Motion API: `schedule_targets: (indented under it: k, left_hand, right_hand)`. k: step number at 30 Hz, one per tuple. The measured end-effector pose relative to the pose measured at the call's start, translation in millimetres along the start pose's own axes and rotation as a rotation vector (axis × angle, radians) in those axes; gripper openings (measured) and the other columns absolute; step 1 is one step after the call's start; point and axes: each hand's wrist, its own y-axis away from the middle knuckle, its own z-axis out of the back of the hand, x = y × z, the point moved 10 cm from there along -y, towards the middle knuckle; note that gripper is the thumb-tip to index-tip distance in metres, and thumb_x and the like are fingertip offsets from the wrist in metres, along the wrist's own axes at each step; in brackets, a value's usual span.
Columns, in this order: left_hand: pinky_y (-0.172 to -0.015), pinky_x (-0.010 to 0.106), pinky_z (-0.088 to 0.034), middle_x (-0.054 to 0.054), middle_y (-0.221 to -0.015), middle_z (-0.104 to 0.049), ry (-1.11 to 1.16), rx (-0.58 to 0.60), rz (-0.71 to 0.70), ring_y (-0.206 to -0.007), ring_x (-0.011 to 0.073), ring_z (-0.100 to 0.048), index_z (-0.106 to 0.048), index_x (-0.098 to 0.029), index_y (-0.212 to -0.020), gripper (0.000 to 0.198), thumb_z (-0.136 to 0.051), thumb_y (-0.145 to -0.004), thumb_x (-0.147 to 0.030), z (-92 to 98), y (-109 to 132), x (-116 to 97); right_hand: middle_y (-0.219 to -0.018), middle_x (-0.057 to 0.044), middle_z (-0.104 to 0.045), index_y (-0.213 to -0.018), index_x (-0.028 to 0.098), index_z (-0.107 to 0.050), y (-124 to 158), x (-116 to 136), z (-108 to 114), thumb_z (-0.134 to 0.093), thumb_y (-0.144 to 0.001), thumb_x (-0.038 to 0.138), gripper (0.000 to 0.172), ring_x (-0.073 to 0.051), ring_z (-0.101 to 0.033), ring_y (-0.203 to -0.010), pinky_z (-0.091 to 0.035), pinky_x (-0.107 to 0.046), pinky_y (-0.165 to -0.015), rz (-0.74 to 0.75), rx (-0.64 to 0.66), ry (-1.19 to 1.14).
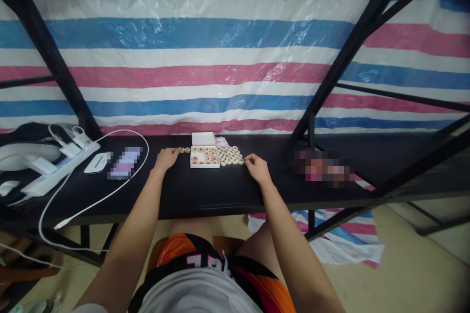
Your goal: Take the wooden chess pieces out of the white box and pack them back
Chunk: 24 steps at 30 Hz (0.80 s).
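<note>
A small white box (204, 166) stands on the black table, holding round Chinese chess pieces with red characters. Its lid (204, 139) lies behind it. Two more pieces (187, 149) sit left of the box, the outer one under the fingertips of my left hand (168, 158), which is closed on it. Right of the box, a cluster of pieces (229, 155) with dark characters lies spread out. My right hand (258, 168) rests at that cluster's right edge, fingers curled together beside the outermost piece; whether something is between them is hidden.
On the left are a white power strip (47, 176), a looping white cable (106, 199), a white flat device (96, 163) and a blurred phone-like object (125, 163). Another blurred item (323, 168) lies right. Black metal posts (330, 73) frame the table before striped sheeting (205, 34).
</note>
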Motion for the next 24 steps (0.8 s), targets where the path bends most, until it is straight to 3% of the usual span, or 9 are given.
schedule_targets:
  k: [13, 16, 18, 21, 24]
  left_hand:
    - [-0.083, 0.036, -0.044, 0.010, -0.106, -0.068, -0.049, -0.054, -0.074, -0.100, 0.0269, -0.059, -0.067, -0.022, -0.102, 0.038, -0.041, -0.089, -0.046, 1.3, 2.1, -8.8]
    - [-0.085, 0.038, -0.043, 0.011, -0.114, -0.063, -0.074, -0.170, -0.188, -0.103, 0.0280, -0.055, -0.068, -0.021, -0.099, 0.035, -0.042, -0.090, -0.042, 8.5, 8.5, -33.8]
    - [-0.089, 0.040, -0.041, 0.010, -0.115, -0.062, -0.074, -0.180, -0.365, -0.106, 0.0275, -0.053, -0.069, -0.021, -0.099, 0.033, -0.042, -0.091, -0.039, 3.8, 16.4, -63.4]
    - [-0.091, 0.040, -0.039, 0.008, -0.108, -0.064, -0.057, -0.079, -0.585, -0.103, 0.0249, -0.052, -0.069, -0.022, -0.099, 0.033, -0.042, -0.091, -0.040, -13.6, 29.7, -99.2]
    - [-0.091, 0.039, -0.038, 0.007, -0.103, -0.064, -0.017, 0.031, -0.663, -0.099, 0.0230, -0.053, -0.070, -0.024, -0.099, 0.037, -0.041, -0.091, -0.045, -25.8, 37.3, -111.7]
  right_hand:
    - [-0.079, -0.003, -0.068, -0.078, 0.020, -0.064, -0.7, -1.8, -1.5, -0.046, -0.073, 0.028, 0.020, -0.018, -0.061, -0.072, -0.044, -0.030, -0.073, -0.003, 0.016, 0.014]
    - [-0.079, -0.003, -0.068, -0.078, 0.021, -0.064, -0.7, -0.9, -0.7, -0.046, -0.074, 0.028, 0.020, -0.018, -0.061, -0.072, -0.045, -0.030, -0.073, 0.002, 0.006, 0.014]
    - [-0.078, -0.003, -0.067, -0.078, 0.021, -0.064, -0.7, 0.4, -0.4, -0.046, -0.074, 0.029, 0.020, -0.018, -0.061, -0.072, -0.045, -0.030, -0.073, 0.006, 0.005, 0.013]
    - [-0.078, -0.004, -0.068, -0.077, 0.021, -0.063, -0.4, 1.5, 0.4, -0.046, -0.073, 0.029, 0.020, -0.018, -0.061, -0.072, -0.045, -0.030, -0.074, 0.004, -0.002, 0.007]
    - [-0.078, -0.004, -0.068, -0.076, 0.021, -0.063, -0.2, 1.5, 0.8, -0.046, -0.073, 0.029, 0.019, -0.019, -0.061, -0.073, -0.045, -0.031, -0.074, 0.002, -0.007, 0.006]
